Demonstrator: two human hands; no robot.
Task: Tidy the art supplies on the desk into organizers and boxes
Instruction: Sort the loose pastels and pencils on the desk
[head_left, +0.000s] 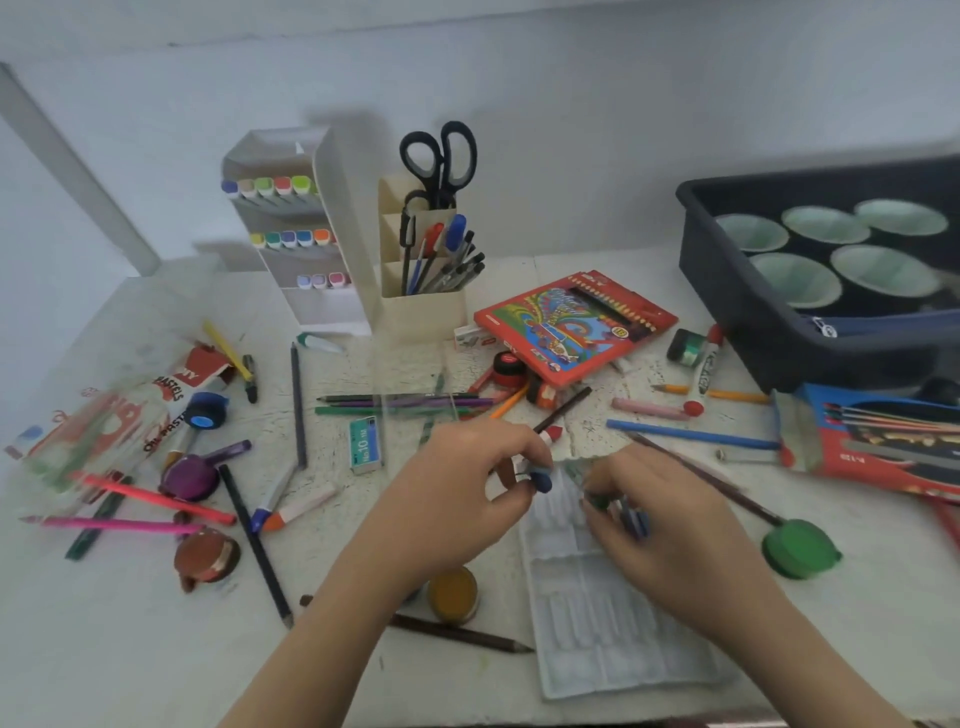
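Observation:
My left hand (470, 486) pinches a white marker with a blue cap (540, 478) over the middle of the desk; a red-tipped marker and a dark pencil (563, 410) stick out past its fingers. My right hand (654, 512) grips a small bunch of dark markers (631, 517) just above the top end of a white ribbed plastic tray (592, 623). Behind stand a cream pen organizer (423, 306) with pens and black scissors (439, 156), and a tall white marker rack (311, 228) with coloured markers.
Pencils, markers and crayons lie scattered over the white desk (130, 649). Oil pastel boxes (130, 415) sit at left, a red coloured-pencil box (574, 325) behind centre, another pencil box (883, 447) at right. A dark bin (769, 322) with pale cups stands back right. Paint pots and a green lid (800, 548) lie nearby.

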